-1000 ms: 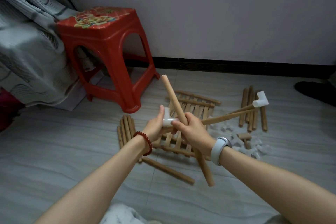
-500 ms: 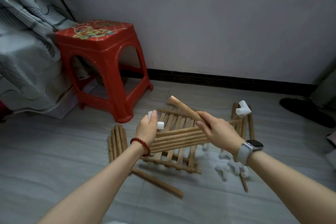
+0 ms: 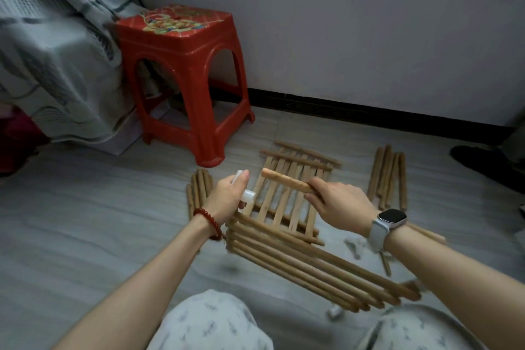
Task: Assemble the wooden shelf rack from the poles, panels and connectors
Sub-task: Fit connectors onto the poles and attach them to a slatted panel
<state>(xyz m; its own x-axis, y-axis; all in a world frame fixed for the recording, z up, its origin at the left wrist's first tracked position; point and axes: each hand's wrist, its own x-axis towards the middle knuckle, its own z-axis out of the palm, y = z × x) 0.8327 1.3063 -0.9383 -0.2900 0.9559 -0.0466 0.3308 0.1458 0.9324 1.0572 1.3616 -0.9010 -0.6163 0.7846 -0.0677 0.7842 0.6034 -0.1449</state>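
Her left hand (image 3: 227, 196) curls round a white plastic connector (image 3: 246, 195) — the right hand (image 3: 339, 207) grips a short wooden pole (image 3: 285, 180) whose free end points toward ten o'clock, just apart from the connector. A slatted wooden panel (image 3: 287, 202) lies flat on the floor beneath; a red stool (image 3: 184, 71) stands at eleven o'clock.

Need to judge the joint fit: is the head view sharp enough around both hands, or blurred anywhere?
Head view: dim, even light, no glare; the white plastic connector in the left hand and the short wooden pole in the right hand read fairly clear; the bundle of long wooden poles near the lap is motion-smeared; edges bow from the wide lens.
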